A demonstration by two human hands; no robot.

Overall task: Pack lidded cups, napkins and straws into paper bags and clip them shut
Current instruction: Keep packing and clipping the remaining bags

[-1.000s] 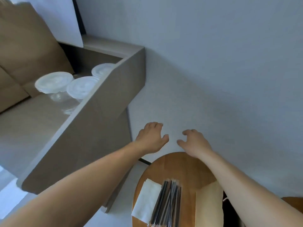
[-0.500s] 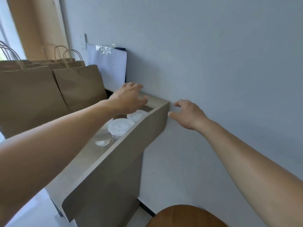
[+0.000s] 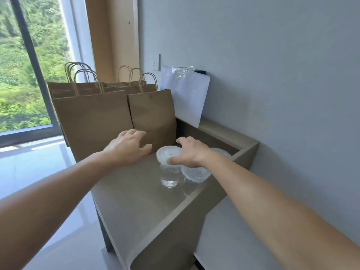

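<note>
Since cups (image 3: pixel 169 176) wait beside bags (image 3: pixel 153 115) for packing: right hand (image 3: pixel 191 152), grip apart, spread over near lid (image 3: pixel 166 152); left hand (image 3: pixel 126 148) likewise apart, empty.

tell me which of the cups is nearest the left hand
The leftmost cup, its white lid almost fully in view, just right of the left hand. The middle cup sits under the right hand, and the far cup beyond it.
</note>
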